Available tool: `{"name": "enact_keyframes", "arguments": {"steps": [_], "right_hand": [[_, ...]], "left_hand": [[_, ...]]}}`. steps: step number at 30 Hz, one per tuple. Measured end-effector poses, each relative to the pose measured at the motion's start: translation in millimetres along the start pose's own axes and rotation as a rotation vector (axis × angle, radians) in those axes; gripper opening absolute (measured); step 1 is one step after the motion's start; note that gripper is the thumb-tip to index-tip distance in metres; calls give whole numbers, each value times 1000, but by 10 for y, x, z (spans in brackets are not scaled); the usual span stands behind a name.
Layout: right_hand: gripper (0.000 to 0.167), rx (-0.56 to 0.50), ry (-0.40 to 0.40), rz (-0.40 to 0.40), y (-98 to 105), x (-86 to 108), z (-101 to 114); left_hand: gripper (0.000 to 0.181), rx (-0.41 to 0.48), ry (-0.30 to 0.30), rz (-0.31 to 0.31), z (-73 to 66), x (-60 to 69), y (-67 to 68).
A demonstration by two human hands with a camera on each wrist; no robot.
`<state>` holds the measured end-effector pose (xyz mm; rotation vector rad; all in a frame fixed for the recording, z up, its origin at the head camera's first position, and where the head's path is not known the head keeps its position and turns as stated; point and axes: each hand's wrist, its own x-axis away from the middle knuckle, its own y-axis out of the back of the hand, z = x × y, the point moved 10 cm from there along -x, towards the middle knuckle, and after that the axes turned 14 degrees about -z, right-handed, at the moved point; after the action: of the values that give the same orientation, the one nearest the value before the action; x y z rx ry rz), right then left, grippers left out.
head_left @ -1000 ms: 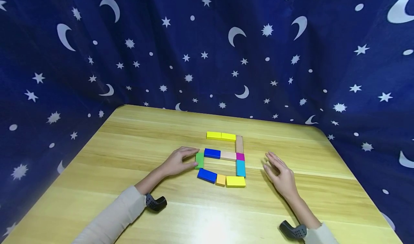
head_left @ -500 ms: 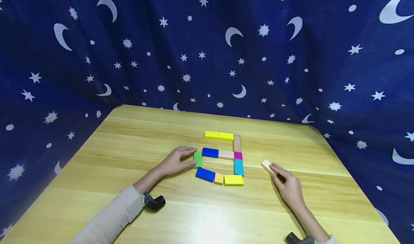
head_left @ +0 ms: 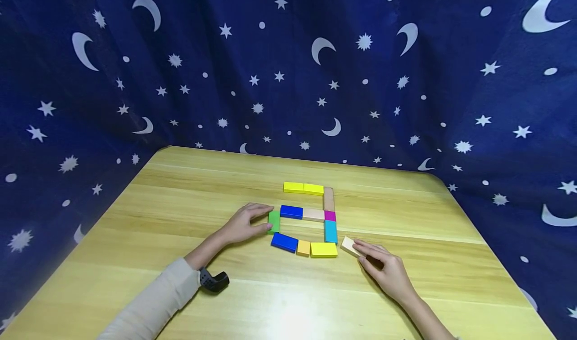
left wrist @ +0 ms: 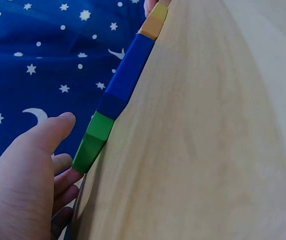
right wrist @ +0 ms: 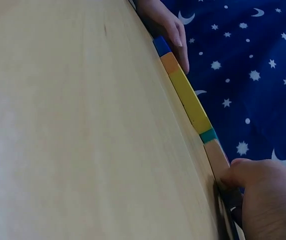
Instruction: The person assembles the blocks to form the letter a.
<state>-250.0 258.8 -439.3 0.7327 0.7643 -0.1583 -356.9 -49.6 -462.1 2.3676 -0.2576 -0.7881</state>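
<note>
My right hand [head_left: 391,277] pinches a pale wooden block [head_left: 350,247] between thumb and fingers, low over the tabletop. The block's far end is just right of the yellow block [head_left: 323,250] at the near row's end. On the other side, my left hand [head_left: 243,224] lies beside the green block [head_left: 274,222], fingers loosely bent and thumb at its near end. In the left wrist view, the thumb is raised clear of the green block [left wrist: 93,142] while fingertips reach its end. A blue block [head_left: 284,242] and a small orange block [head_left: 303,248] continue the near row.
Beyond the near row lie a blue block [head_left: 291,212], a pale block [head_left: 313,214], a magenta block [head_left: 330,216] and a turquoise block [head_left: 331,231]. Two yellow blocks [head_left: 303,188] and a tan upright-lying block [head_left: 328,199] form the far part. A starry curtain [head_left: 288,54] surrounds the table [head_left: 216,180].
My right hand first reached out without a visible block, then held the pale wooden block at the right, and has brought it left to the near row. My left hand stays by the green block.
</note>
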Motion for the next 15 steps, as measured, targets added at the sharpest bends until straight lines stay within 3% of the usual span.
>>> {"name": "enact_keyframes", "arguments": {"steps": [15], "right_hand": [[35, -26, 13, 55, -101, -21, 68]], "left_hand": [[56, -7, -14, -15, 13, 2, 0]]}}
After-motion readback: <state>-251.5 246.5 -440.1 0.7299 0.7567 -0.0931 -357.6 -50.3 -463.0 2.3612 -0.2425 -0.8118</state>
